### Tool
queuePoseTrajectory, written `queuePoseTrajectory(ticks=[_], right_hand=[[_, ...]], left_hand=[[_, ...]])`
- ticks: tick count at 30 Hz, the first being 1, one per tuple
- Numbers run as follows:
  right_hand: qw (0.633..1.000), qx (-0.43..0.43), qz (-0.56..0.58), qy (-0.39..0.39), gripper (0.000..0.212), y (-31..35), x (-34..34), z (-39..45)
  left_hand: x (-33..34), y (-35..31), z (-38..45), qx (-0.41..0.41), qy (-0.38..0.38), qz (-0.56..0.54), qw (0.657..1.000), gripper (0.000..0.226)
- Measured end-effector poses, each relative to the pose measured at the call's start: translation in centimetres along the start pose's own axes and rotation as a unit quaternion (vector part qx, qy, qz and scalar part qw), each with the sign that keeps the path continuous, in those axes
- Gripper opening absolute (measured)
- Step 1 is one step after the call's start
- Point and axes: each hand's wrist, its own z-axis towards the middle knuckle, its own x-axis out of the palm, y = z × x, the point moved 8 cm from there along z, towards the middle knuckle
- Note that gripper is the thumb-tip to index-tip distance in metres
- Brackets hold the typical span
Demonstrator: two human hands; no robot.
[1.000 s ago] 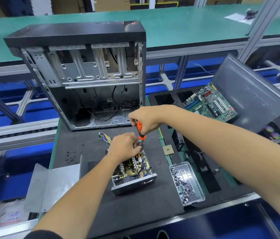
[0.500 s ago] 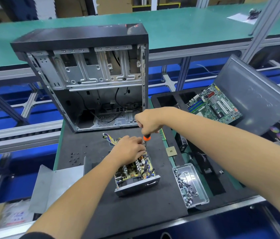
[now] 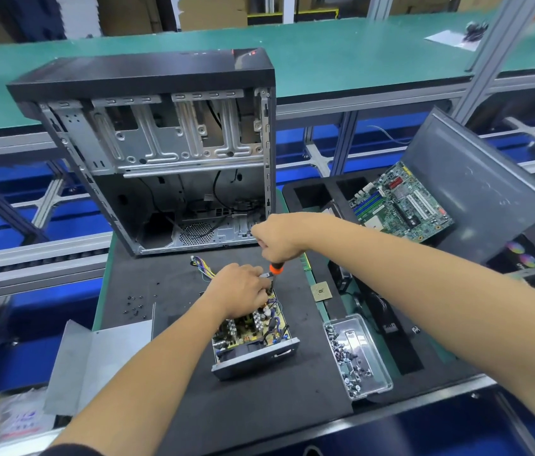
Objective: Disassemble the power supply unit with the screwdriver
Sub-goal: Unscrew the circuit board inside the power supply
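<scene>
1. Two bare hands work over the power supply unit (image 3: 254,337), which lies open-topped on the black foam mat (image 3: 259,406) in front of the computer case (image 3: 161,153).
2. One right hand (image 3: 279,240) is fisted round the screwdriver (image 3: 274,273), wrist raised above the unit's far end; the orange handle shows just below the fist and the dark shaft runs nearly upright, tip down into the unit's far right corner.
3. One left hand (image 3: 238,291) lies palm down on the unit's far end, fingers curled beside the shaft; whether they pinch a part there I cannot tell.
4. One unit: its long axis runs from the case toward the person, its grey end panel facing the person, its circuit board exposed upward.
5. One wire bundle (image 3: 202,266) trails from the unit's far left toward the case.
6. One clear screw tray (image 3: 379,366) sits right of the unit.
7. One motherboard (image 3: 401,205) lies farther right, beyond the tray.
8. One bent metal cover (image 3: 95,360) rests left of the unit.
</scene>
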Motion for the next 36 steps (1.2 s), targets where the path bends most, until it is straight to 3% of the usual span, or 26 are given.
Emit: queuePoseTrajectory(ticks=[5, 8, 11, 13, 17, 25, 28, 33, 36], right_hand=[[0.995, -0.042, 0.094, 0.005, 0.025, 0.6, -0.4, -0.4], [0.993, -0.015, 0.116, 0.01, 0.024, 0.2, 0.0, -0.5], [0.992, 0.048, 0.112, 0.035, 0.046, -0.6, 0.3, -0.6], [0.997, 0.042, 0.064, 0.025, 0.037, -0.3, 0.0, -0.5], [0.996, 0.003, 0.089, 0.007, 0.019, -0.1, -0.4, -0.7], [0.99, -0.005, 0.139, -0.004, 0.023, -0.1, 0.3, -0.7], [0.986, 0.048, 0.161, 0.004, 0.043, -0.7, 0.5, -0.7], [0.996, 0.008, 0.093, -0.006, 0.02, 0.0, 0.1, -0.6], [0.997, -0.01, 0.077, -0.021, 0.03, 0.2, 0.1, -0.9]], left_hand=[[0.6, 0.1, 0.2, -0.009, 0.033, 0.006, 0.999, 0.039], [0.6, 0.1, 0.3, -0.017, 0.044, -0.002, 0.999, 0.04], [0.6, 0.2, 0.4, -0.022, 0.052, -0.006, 0.998, 0.042], [0.7, 0.2, 0.4, -0.026, 0.058, -0.006, 0.998, 0.042], [0.6, 0.1, 0.4, -0.027, 0.056, -0.003, 0.998, 0.039], [0.8, 0.1, 0.5, -0.027, 0.057, 0.011, 0.998, 0.042], [0.8, 0.1, 0.4, -0.023, 0.059, 0.013, 0.998, 0.044], [0.8, 0.1, 0.5, -0.023, 0.06, 0.015, 0.998, 0.045], [0.8, 0.1, 0.4, -0.022, 0.059, 0.014, 0.998, 0.043]])
